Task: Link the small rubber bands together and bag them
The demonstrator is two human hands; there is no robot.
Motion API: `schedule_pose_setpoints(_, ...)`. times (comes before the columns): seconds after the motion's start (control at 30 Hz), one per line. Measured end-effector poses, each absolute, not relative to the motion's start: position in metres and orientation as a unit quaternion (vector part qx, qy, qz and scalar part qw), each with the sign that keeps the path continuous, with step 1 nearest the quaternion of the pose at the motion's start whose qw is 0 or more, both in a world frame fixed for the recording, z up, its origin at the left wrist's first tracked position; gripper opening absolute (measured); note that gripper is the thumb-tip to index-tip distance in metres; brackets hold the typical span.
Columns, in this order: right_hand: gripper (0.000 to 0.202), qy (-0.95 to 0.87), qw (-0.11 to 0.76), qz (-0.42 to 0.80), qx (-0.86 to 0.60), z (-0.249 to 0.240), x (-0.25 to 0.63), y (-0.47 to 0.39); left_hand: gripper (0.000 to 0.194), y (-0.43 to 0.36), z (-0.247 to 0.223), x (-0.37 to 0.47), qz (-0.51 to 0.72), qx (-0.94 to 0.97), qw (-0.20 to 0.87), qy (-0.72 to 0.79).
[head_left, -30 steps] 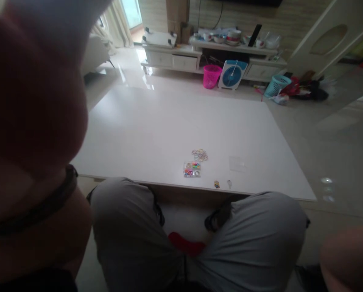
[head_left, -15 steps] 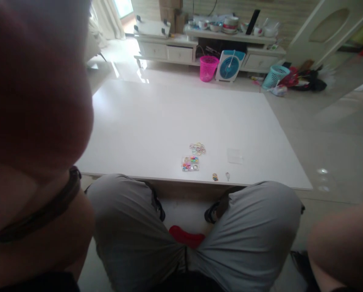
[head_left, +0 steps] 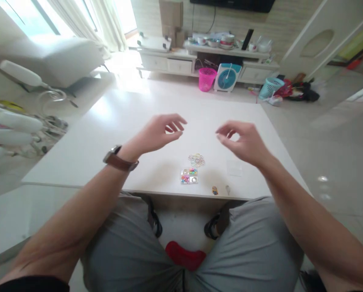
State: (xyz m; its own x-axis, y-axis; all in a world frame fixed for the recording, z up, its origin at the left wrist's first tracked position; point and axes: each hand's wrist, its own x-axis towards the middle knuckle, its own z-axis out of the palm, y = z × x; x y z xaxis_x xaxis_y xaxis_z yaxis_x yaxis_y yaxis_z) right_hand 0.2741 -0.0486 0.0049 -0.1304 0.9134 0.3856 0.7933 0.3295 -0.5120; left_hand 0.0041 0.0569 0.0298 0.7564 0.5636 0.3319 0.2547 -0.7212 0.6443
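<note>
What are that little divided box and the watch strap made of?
Divided box: probably clear, glossy plastic, judging by its pale see-through walls. Watch strap: perhaps matte leather, going by its even brown, dull surface; the picture can't rule out synthetic.

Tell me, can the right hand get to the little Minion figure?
Probably yes: the right hand hovers above the table, and the Minion figure lies uncovered near its edge. The coloured loops lie left of the path and the clear sheet right of it, so the way looks free.

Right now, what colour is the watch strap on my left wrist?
The watch strap is brown, clearest in the head view.
</note>
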Motion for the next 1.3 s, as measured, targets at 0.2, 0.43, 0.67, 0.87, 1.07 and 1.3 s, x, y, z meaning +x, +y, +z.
schedule_pose_setpoints(0.2,0.008,-0.762,0.136,0.186,-0.605,-0.091,0.276,-0.019,0.023,0.1,-0.08,0.011,0.109,0.932,0.277,0.207)
schedule_pose_setpoints(0.43,0.019,-0.789,0.112,0.216,-0.564,-0.125,0.27,-0.009,0.026,0.096,-0.09,0.019,0.054,0.912,0.343,0.219)
schedule_pose_setpoints(0.67,0.009,-0.773,0.13,0.217,-0.582,-0.13,0.265,-0.01,0.028,0.089,-0.096,0.026,0.038,0.919,0.336,0.204)
schedule_pose_setpoints(0.87,0.011,-0.755,0.172,0.237,-0.587,-0.122,0.27,-0.015,0.027,0.083,-0.095,0.018,0.044,0.923,0.319,0.208)
schedule_pose_setpoints(1.07,0.004,-0.722,0.205,0.272,-0.602,-0.112,0.267,-0.016,0.029,0.082,-0.095,0.018,0.049,0.921,0.324,0.211)
schedule_pose_setpoints(1.3,0.014,-0.658,0.318,0.364,-0.578,-0.101,0.255,-0.02,0.025,0.069,-0.092,0.033,0.102,0.872,0.423,0.223)
